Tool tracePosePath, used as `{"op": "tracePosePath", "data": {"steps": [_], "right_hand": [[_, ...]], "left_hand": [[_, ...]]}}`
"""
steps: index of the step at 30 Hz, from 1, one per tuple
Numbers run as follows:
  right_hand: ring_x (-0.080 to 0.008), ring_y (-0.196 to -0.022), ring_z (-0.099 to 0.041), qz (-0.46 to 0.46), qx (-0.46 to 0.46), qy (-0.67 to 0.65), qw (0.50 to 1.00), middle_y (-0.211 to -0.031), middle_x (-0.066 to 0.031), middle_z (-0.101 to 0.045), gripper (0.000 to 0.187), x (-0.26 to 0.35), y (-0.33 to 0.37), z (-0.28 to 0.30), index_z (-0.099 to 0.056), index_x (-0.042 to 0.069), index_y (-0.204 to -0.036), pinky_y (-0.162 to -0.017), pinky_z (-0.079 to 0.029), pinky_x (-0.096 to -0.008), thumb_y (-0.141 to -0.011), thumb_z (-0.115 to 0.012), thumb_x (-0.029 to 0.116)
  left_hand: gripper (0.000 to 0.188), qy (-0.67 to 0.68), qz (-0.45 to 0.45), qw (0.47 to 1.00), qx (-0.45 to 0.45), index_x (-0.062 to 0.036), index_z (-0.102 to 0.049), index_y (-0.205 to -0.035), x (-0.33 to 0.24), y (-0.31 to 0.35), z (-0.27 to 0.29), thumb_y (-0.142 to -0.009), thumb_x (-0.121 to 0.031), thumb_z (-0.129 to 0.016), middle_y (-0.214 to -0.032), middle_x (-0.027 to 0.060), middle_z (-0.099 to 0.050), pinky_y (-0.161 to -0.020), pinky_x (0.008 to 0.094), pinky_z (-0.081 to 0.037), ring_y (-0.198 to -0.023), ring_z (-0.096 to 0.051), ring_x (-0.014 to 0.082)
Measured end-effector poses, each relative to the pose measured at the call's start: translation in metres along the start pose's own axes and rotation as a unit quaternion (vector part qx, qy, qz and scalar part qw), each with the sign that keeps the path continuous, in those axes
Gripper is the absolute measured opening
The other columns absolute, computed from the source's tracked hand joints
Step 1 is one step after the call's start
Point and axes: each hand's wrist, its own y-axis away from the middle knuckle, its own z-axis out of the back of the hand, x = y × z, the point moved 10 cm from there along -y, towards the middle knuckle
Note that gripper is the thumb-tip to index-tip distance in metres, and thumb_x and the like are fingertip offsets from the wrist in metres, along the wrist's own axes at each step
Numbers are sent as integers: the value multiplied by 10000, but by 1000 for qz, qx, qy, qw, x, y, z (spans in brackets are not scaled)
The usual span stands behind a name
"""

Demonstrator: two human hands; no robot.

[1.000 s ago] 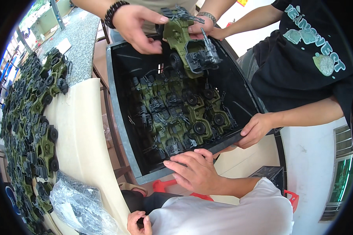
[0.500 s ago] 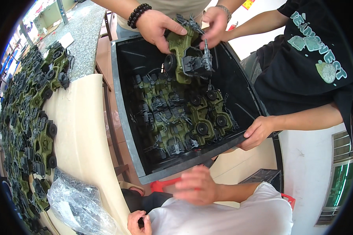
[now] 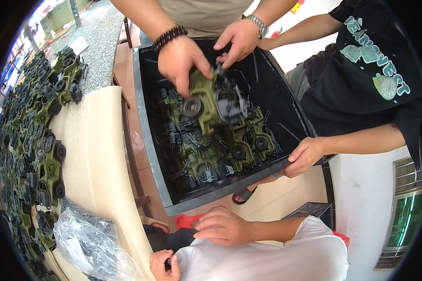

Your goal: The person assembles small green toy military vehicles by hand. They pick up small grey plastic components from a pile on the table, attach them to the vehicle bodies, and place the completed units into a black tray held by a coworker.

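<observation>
At the lower edge my right hand [image 3: 223, 225] rests with its fingers stretched out, low over my dark trousers and white shirt, holding nothing. My left hand [image 3: 165, 266] is loosely curled beside the table edge. A dark gap shows between its thumb and fingers, and I see nothing held there. Beyond my hands, a black crate [image 3: 211, 200] contains several olive-green toy military jeeps [image 3: 204, 161] with dark wheels and grey guns. Over it, a standing person's beaded-wrist hand [image 3: 178, 63] grips another toy jeep [image 3: 206, 105], slightly blurred. That person's other hand [image 3: 239, 42] is close to its rear.
A person in black steadies the crate's right side with one hand [image 3: 305, 157]. Many toy jeeps [image 3: 49, 161] are heaped on the table at left, beside a cream cloth [image 3: 86, 154]. A clear plastic bag [image 3: 91, 243] lies nearby. A red stool [image 3: 187, 220] shows near my legs.
The standing person has brought the held jeep down and leftward, over the other jeeps in the crate. My right hand, blurred before, has come lower and left. My left hand has hardly moved.
</observation>
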Motion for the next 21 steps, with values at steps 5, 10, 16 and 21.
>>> {"op": "tracePosePath", "data": {"steps": [5,10,16,21], "right_hand": [[-275,-1059,-591,-4,15,-4,1000,-1152,-77,-606,416,0,4,-6,-671,101,-1147,-889,-480,-400,-747,-691,-13],[-278,-1063,-584,-9,17,-4,1000,-1160,-83,-595,418,3,5,-10,-665,93,-1152,-893,-478,-396,-749,-689,-17],[-272,-1081,-569,-19,29,-4,999,-1150,-71,-589,423,2,6,-11,-656,97,-1165,-895,-466,-388,-759,-686,-18],[-244,-1071,-561,-29,27,-1,999,-1087,-50,-600,353,-1,0,-6,-669,82,-1108,-906,-454,-376,-768,-687,-11]], "left_hand": [[133,4,2,1000,-1,-13,-634,-996,1,2,1,-869,-27,-671,-996,174,-664,-823,415,-507,-916,-633,351],[133,2,5,1000,10,-15,-633,-998,3,4,1,-871,-41,-666,-999,175,-665,-832,419,-505,-930,-632,357],[139,1,-5,1000,7,-15,-634,-998,0,2,-1,-863,-28,-665,-1000,175,-664,-837,420,-503,-932,-632,360],[145,2,-3,1000,4,-21,-636,-1001,-3,-5,-2,-860,-26,-667,-1002,171,-665,-845,421,-504,-939,-634,349]]}}
